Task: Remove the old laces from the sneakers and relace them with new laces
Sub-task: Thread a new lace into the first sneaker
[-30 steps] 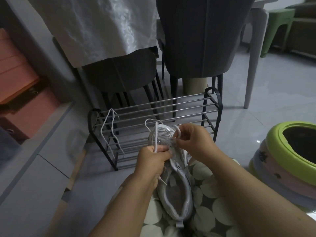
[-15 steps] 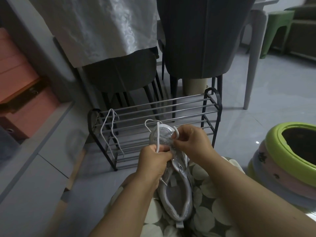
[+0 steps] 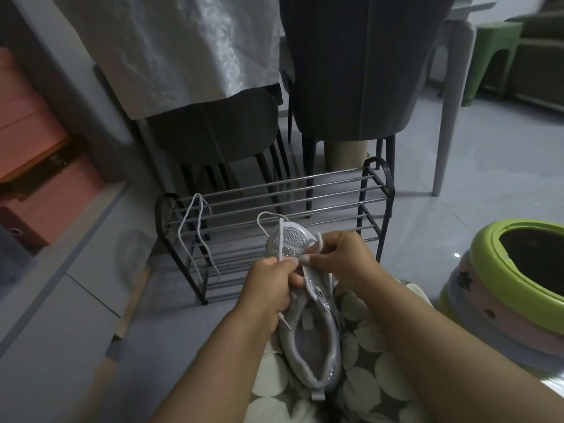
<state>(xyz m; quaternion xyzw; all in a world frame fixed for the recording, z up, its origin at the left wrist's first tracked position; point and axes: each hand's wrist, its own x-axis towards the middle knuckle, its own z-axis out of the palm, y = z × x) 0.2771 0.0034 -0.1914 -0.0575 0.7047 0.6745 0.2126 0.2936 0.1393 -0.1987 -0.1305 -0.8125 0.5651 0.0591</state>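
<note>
A white and grey sneaker [image 3: 311, 340] lies on my lap, toe pointing away from me. My left hand [image 3: 268, 288] pinches a white lace [image 3: 279, 236] at the left side of the eyelets; the lace rises over the toe and loops back. My right hand [image 3: 341, 259] pinches the other stretch of the same lace near the toe on the right side. Another white lace [image 3: 195, 230] hangs over the left end of the black metal shoe rack [image 3: 375, 203].
The shoe rack stands on the grey floor just beyond the sneaker. Two dark chairs [image 3: 351, 71] and a table with a white cloth [image 3: 171, 47] are behind it. Stacked plastic stools [image 3: 500, 288], green on top, sit at the right. Pink boxes [image 3: 33, 166] are at the left.
Both hands stay at the eyelets near the toe. My left hand has drawn its lace end up a little, so the strand stands straighter over the toe.
</note>
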